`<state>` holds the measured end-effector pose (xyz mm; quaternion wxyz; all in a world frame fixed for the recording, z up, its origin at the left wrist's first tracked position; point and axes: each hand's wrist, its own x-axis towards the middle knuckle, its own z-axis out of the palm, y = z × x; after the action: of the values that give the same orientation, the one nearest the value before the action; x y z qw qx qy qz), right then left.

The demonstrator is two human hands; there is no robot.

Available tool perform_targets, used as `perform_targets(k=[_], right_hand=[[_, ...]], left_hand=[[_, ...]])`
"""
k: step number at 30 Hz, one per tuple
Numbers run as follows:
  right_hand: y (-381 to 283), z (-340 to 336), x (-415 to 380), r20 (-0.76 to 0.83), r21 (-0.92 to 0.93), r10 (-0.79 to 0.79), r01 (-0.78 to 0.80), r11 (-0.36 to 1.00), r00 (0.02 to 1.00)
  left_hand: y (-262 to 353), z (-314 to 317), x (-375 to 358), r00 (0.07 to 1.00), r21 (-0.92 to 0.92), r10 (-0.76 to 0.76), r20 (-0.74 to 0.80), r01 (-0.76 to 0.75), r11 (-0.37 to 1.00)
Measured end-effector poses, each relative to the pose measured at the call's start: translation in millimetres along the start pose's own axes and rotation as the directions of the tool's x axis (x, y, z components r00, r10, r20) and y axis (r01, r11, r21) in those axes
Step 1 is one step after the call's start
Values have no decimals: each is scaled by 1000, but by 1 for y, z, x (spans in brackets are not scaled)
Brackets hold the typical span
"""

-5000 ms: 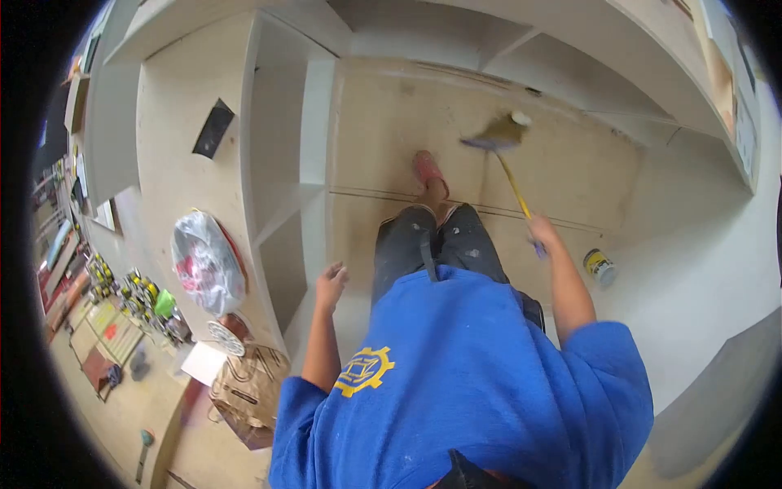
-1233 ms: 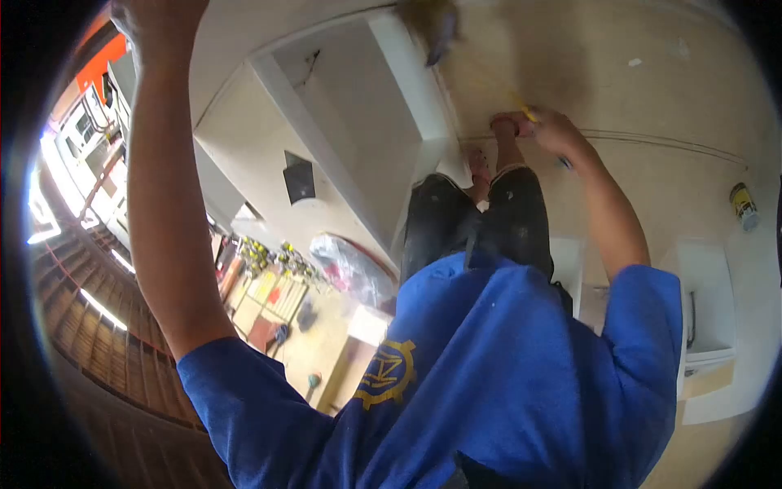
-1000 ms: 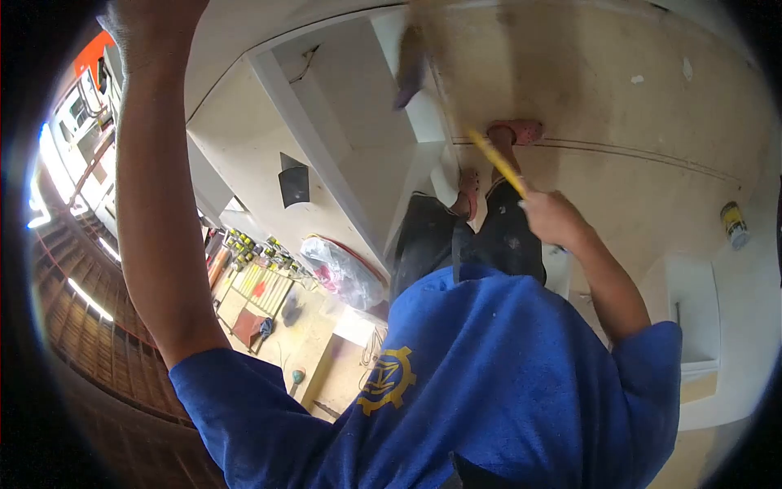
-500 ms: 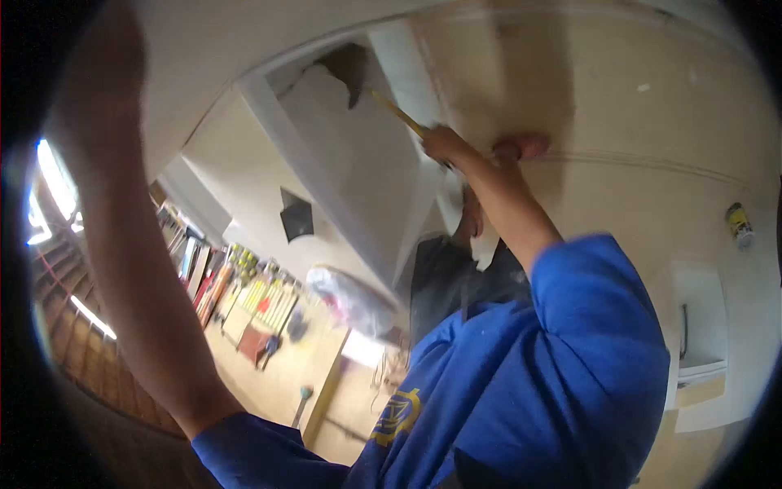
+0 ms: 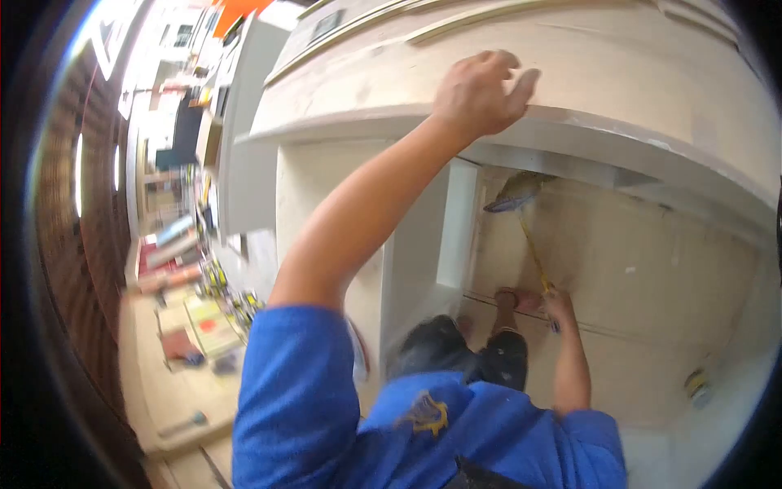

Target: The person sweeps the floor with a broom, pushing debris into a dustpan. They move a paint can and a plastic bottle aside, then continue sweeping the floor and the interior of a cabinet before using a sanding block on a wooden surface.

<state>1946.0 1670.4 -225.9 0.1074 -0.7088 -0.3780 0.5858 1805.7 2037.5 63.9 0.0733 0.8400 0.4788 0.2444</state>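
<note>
My left hand [image 5: 483, 94] is open over the front of the pale wooden top [image 5: 586, 61], its fingers slightly curled and holding nothing. Lower and to the right, inside the cabinet, my right hand [image 5: 559, 306] is closed around the thin yellow handle of a broom [image 5: 534, 253]. The broom's bluish head and brown bristles lie near the far corner of the cabinet's wooden panel [image 5: 603, 236]. My bare feet, one of them by my right hand, stand on that panel.
Thin wooden strips [image 5: 481, 20] lie along the top. A small can [image 5: 697, 386] lies at the right inside the cabinet. On the left, a workbench [image 5: 138, 399] holds several tools, and a grey panel [image 5: 252, 122] stands behind it.
My view has swung round. My left hand, out of sight before, now shows above the wooden top. My right hand still grips the broom, whose head now appears closer to the cabinet's corner.
</note>
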Motion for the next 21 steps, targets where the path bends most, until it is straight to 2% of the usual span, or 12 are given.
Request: perform_targets(k=[1, 2, 4, 5, 7, 9, 12, 13, 15, 17, 19, 21], right_hand=[[-23, -13, 1, 115, 38, 126, -132, 991, 985], [-35, -18, -8, 224, 73, 257, -280, 957, 940], [-4, -17, -23, 172, 85, 308, -326, 942, 936], [32, -17, -32, 182, -16, 422, -426, 904, 888], [127, -2, -65, -43, -223, 119, -125, 967, 992], [176, -8, -119, -114, -3, 289, -291, 957, 951], [167, -36, -195, -172, 389, 534, -441, 809, 827], [173, -42, -205, -246, 371, 517, -412, 832, 820], [186, -39, -229, -357, 307, 482, -387, 870, 800], [153, -53, -233, -475, 293, 383, -267, 918, 793], [77, -90, -230, -410, 488, 466, -242, 838, 784], [100, -92, -170, -346, 508, 353, -142, 850, 869]], left_hand=[[-2, -5, 0, 998, -40, 38, 45, -36, 999], [-2, -9, -8, 997, -3, 6, 74, -6, 1000], [0, -9, 0, 993, 50, 22, 119, -28, 998], [4, -12, 1, 989, 32, -23, 147, 18, 999], [4, -9, -1, 987, 45, 8, 160, -15, 999], [-6, -6, 0, 987, 109, 35, 154, -52, 993], [-13, 4, 2, 973, 129, 142, 183, -167, 978], [-4, 2, 3, 985, 95, 99, 143, -113, 989], [0, 3, 1, 987, 49, 108, 121, -115, 992], [4, -10, -1, 990, 33, 62, 123, -67, 997], [22, -18, 1, 987, 40, -14, 159, 8, 999], [25, -15, 2, 982, 21, -13, 188, 9, 1000]])
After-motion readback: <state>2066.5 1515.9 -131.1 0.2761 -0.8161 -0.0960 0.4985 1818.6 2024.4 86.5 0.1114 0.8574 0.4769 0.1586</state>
